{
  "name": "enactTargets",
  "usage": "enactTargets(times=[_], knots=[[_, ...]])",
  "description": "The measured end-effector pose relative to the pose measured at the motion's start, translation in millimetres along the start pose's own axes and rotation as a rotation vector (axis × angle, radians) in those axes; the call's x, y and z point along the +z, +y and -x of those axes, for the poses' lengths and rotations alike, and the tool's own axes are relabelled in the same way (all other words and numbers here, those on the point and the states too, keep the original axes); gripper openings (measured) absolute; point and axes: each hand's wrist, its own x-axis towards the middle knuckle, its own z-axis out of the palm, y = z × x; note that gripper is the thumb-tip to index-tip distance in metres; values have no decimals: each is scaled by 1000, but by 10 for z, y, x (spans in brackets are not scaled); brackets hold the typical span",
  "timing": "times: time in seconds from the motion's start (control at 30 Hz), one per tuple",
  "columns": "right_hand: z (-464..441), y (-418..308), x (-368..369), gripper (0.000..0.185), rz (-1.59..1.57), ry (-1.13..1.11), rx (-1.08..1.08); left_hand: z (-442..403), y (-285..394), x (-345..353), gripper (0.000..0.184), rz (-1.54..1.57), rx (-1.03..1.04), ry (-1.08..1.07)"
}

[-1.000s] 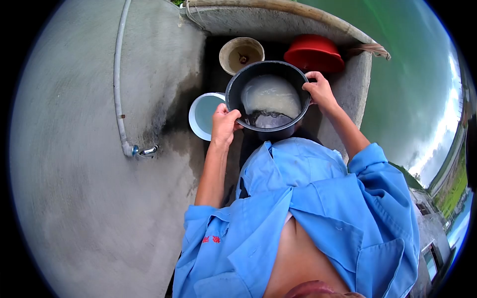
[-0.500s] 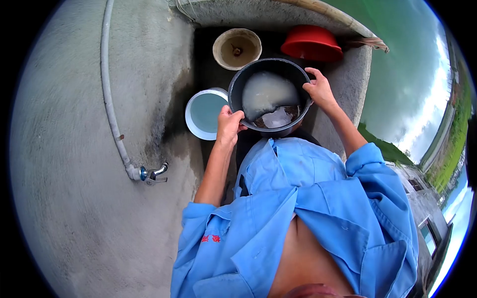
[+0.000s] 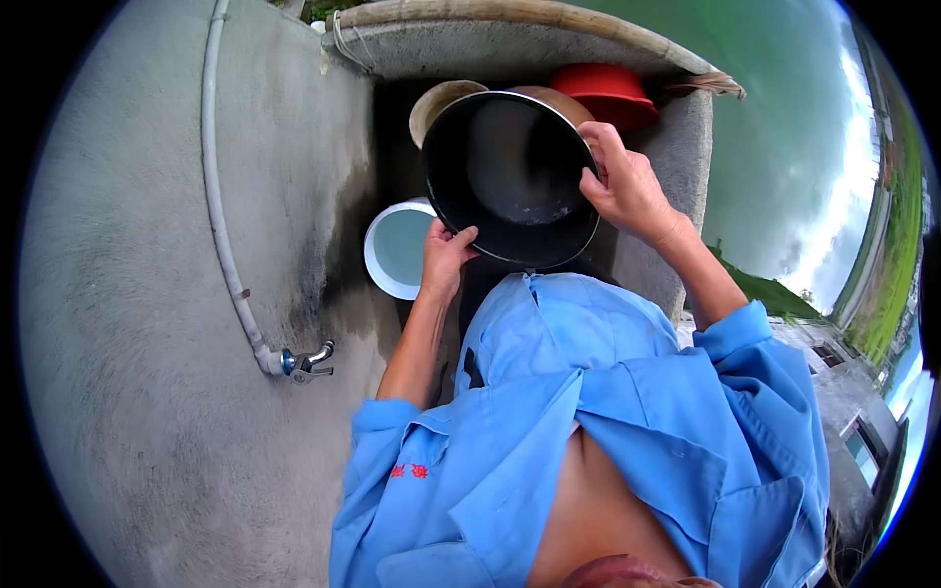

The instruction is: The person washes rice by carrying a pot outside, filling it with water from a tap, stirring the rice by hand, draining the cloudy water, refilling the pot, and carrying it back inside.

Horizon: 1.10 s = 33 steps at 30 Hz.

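A round black basin is tilted up in front of my body, its dark inside facing me and its far side leaning away. My left hand pinches its lower left rim between thumb and fingers. On its upper right rim my right hand is closed. No pool of cloudy liquid shows inside the basin now. Just left of my left hand stands a white bucket with pale liquid in it. Behind the basin's upper left edge a beige bowl is partly hidden.
A red basin sits at the back right, by the low concrete wall with a bamboo pole along its top. On the left wall a grey pipe runs to a metal tap. Green water lies beyond the wall.
The black basin has been tipped up away from me, and the cloudy liquid seen in it earlier is gone from view. Brownish liquid now shows behind its upper rim.
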Motion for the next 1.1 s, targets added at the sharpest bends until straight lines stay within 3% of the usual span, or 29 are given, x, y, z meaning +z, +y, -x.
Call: enactTargets(times=[0.07, 0.17, 0.23, 0.33, 0.43, 0.6, 0.7, 0.77, 0.93, 1.1], knots=[[71, 13, -112, 38, -24, 25, -6, 68, 191, 102, 21, -71, 139, -5], [145, 238, -155, 36, -355, 237, 4, 235, 684, 309, 10, -350, 526, 22], [178, 451, -79, 34, -592, 296, 31, 327, 1012, 416, 13, -543, 676, 45], [245, 494, 49, 35, -885, 355, 104, 523, 1432, 706, 18, -769, 803, -10], [355, 518, 105, 34, -1034, 184, 241, 888, 1627, 1057, 18, -878, 771, 22], [432, 478, 116, 27, -1215, 44, 286, 1300, 1660, 1210, 16, -1161, 936, 139], [464, 437, 6, 23, -1287, -25, 249, 1438, 1604, 1092, 14, -1129, 928, 142], [518, 387, -107, 22, -1171, 5, 33, 1550, 1551, 1012, 14, -1100, 914, 155], [574, 154, -329, 22, -965, 138, -242, 1536, 1245, 697, 17, -761, 970, 153], [450, -319, -653, 16, -728, 41, -152, 1120, 857, 470, 14, -229, 825, 101]])
